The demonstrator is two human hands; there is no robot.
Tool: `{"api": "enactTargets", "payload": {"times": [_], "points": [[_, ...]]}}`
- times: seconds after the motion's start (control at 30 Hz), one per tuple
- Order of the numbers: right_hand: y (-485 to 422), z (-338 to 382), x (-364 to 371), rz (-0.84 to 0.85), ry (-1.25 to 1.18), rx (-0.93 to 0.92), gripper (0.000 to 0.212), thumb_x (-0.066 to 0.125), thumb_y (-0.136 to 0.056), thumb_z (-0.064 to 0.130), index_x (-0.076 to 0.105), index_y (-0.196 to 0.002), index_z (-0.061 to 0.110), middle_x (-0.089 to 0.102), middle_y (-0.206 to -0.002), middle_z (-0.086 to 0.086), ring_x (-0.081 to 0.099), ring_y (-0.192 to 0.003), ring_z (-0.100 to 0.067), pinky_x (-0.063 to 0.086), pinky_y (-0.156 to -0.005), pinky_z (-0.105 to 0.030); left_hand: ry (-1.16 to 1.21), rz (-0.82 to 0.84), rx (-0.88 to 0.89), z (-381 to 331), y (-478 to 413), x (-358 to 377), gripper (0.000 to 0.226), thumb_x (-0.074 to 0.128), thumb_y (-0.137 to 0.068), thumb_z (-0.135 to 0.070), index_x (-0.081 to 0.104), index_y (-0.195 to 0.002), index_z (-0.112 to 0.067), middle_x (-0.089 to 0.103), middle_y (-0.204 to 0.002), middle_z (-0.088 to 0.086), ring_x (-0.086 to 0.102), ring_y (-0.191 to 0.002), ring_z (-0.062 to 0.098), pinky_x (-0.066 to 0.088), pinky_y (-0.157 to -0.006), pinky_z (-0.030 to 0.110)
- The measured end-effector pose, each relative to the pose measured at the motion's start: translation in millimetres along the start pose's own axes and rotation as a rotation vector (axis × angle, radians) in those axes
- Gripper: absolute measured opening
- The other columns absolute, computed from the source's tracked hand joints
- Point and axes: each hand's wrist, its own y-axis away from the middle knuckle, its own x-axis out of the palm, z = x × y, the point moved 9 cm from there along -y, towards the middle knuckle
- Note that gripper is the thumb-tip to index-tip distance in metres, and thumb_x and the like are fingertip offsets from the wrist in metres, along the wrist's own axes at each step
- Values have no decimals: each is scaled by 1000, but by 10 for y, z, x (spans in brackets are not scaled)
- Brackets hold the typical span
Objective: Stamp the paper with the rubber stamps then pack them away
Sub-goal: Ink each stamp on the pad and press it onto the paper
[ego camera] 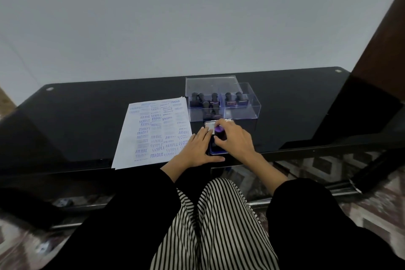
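A white paper [153, 131] covered in blue prints such as SAMPLE, FRAGILE and AIR MAIL lies on the black table. Right of it sits an ink pad [217, 151] with its silver lid [209, 124] open at the back. My right hand [234, 138] grips a small dark bottle with a purple cap [218, 130] over the pad. My left hand [195, 149] rests flat on the table against the pad's left side, fingers straight, thumb along the pad's front. Behind the pad, a clear plastic box [241, 114] holds several dark-handled rubber stamps [206, 101].
The black glass table [76, 116] stands against a pale wall, its front edge just under my wrists. A dark brown upright [379, 50] rises at the right. My black sleeves and striped clothing fill the foreground. Patterned floor shows below the table.
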Motion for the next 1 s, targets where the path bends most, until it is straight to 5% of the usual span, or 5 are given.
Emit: {"api": "enactTargets", "payload": {"times": [0.17,0.4,0.53,1.0], "points": [[5,10,213,93,30,4,15,44,-92,26,31,-93,21,57,-87,-3,48,-65,-19,36,-57,-29,53,-62,37,8,-3,-10,90,51,-88,-54,7,-150,-6,8,-159,8,9,-147,19,12,-120,39],[-5,16,196,-83,106,-11,19,39,-96,38,45,-96,21,63,-83,-4,59,-74,-22,37,-56,-28,104,-119,113,-39,-9,-65,84,57,-87,-49,16,-149,-11,17,-157,7,20,-144,19,21,-117,39],[22,14,222,-148,30,8,16,44,-95,32,36,-82,25,57,-74,-1,52,-66,-18,34,-53,-27,132,-106,101,-17,-20,-63,86,59,-86,-47,16,-149,-9,18,-157,7,18,-145,19,19,-118,38],[-145,-11,257,-41,-78,-32,14,46,-94,20,42,-82,16,52,-65,-4,49,-60,-22,35,-51,-32,144,-112,68,39,-28,-27,91,58,-85,-52,10,-151,-10,11,-159,7,10,-147,18,7,-118,33]]}}
